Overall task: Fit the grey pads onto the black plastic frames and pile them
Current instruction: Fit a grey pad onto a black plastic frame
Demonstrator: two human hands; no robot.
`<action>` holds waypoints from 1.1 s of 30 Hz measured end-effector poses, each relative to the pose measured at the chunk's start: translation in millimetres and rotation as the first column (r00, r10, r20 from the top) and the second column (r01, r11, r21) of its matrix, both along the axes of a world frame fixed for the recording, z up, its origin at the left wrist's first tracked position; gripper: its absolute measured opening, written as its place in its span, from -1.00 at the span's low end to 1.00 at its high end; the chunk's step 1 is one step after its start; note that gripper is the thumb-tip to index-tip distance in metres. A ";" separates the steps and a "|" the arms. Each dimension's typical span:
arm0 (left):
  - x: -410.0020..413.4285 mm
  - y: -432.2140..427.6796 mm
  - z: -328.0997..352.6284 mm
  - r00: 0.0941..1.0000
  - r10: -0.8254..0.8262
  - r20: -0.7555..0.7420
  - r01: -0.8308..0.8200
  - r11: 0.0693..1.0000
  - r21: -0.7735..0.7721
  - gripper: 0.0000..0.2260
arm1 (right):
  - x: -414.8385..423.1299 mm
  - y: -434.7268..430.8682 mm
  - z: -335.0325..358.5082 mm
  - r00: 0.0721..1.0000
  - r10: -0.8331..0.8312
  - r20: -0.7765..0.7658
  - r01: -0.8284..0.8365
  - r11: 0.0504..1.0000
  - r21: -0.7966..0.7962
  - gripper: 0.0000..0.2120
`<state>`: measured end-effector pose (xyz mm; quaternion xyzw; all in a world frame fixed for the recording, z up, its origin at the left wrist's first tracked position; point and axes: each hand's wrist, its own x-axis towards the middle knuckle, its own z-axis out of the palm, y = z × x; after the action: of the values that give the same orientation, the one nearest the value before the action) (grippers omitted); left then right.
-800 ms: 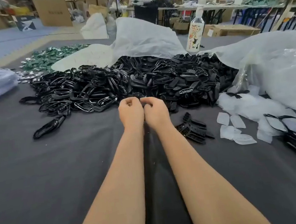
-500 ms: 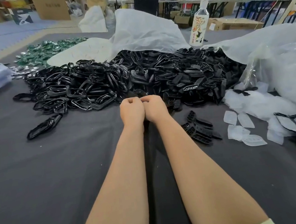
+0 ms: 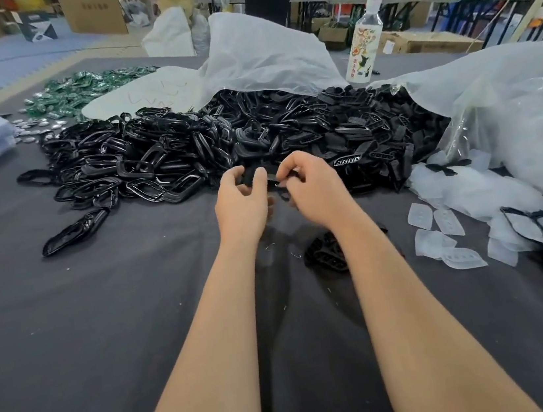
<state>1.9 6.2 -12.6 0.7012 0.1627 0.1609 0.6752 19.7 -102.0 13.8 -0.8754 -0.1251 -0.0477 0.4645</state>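
- Head view: my left hand (image 3: pixel 242 206) and right hand (image 3: pixel 317 193) meet at frame centre, just before the heap of black frames (image 3: pixel 220 143).
- Between them sits one small black frame (image 3: pixel 272 181). The left thumb and curled fingers grip one end, and the right fingertips pinch the other.
- Grey pads (image 3: pixel 439 228) lie at right of frame, well apart from the fingers.
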 end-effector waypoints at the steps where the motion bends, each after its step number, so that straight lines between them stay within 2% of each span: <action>1: -1.8 -2.3 -1.4 0.999 -0.030 0.038 0.029 0.999 0.015 -0.90 | -2.7 -7.1 1.2 0.999 0.032 -0.022 -0.033 0.999 -0.024 -0.68; 2: -4.1 -4.8 -2.0 0.997 -0.051 0.066 0.049 0.998 0.030 -0.96 | -4.7 -12.4 0.1 0.998 0.037 -0.043 -0.038 0.999 -0.012 -0.68; 4: -5.2 -7.7 -5.4 0.993 -0.064 0.095 0.061 0.997 0.040 -0.84 | -9.2 -18.8 -5.0 0.998 -0.026 -0.054 0.033 0.991 0.127 -0.73; 6: -5.6 -7.2 -6.6 0.994 -0.040 0.106 0.046 0.998 -0.047 -0.84 | -10.2 -25.8 -13.9 0.982 -0.191 0.007 0.187 0.969 0.163 -0.81; 8: -4.9 -3.7 -9.0 0.996 0.011 0.094 0.003 0.989 -0.150 -0.87 | -9.8 -33.3 -21.4 0.954 -0.292 0.065 0.292 0.956 0.005 -0.69; 12: -1.5 1.5 -14.9 0.997 0.034 0.067 -0.018 0.974 -0.225 -0.90 | -5.7 -32.2 -31.1 0.973 -0.226 0.050 0.229 0.910 -0.345 -0.55; 14: -0.7 2.3 -15.4 0.998 0.007 0.063 0.006 0.976 -0.216 -0.87 | -3.6 -28.7 -33.1 0.967 -0.244 0.065 0.250 0.889 -0.383 -0.57; 19: 0.0 -0.5 -17.1 0.998 -0.042 0.057 0.050 0.987 -0.155 -0.83 | -2.5 -29.5 -38.4 0.940 -0.307 0.152 0.341 0.882 -0.325 -0.69; 21: 0.2 -2.3 -16.8 0.998 -0.035 0.061 0.044 0.988 -0.147 -0.84 | -3.4 -29.5 -37.1 0.920 -0.341 0.195 0.381 0.896 -0.230 -0.72; 24: 2.3 -4.1 -17.0 0.997 -0.007 0.073 0.020 0.985 -0.171 -0.84 | -3.3 -29.3 -28.2 0.890 -0.408 0.205 0.404 0.913 0.064 -0.76; 26: 2.8 -6.4 -17.4 0.996 -0.004 0.085 0.019 0.984 -0.177 -0.83 | -4.1 -27.5 -22.2 0.933 -0.357 0.045 0.323 0.888 0.327 -0.83; 28: 3.3 -8.6 -18.4 0.995 -0.011 0.098 0.028 0.985 -0.171 -0.82 | -6.4 -23.2 -20.6 0.971 -0.207 -0.117 0.237 0.799 0.552 -0.85; 30: 2.3 -10.4 -18.9 0.994 -0.027 0.107 0.044 0.986 -0.161 -0.82 | -8.1 -19.6 -22.0 0.977 -0.126 -0.171 0.207 0.740 0.640 -0.84; 33: 1.3 -11.9 -18.9 0.992 -0.045 0.115 0.061 0.989 -0.137 -0.80 | -9.9 -18.5 -24.5 0.972 -0.098 -0.214 0.225 0.660 0.717 -0.85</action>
<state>3.2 -5.8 -31.5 0.6460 0.1168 0.1698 0.7350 9.8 -120.5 -10.7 -0.6222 0.0201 -0.0664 0.7798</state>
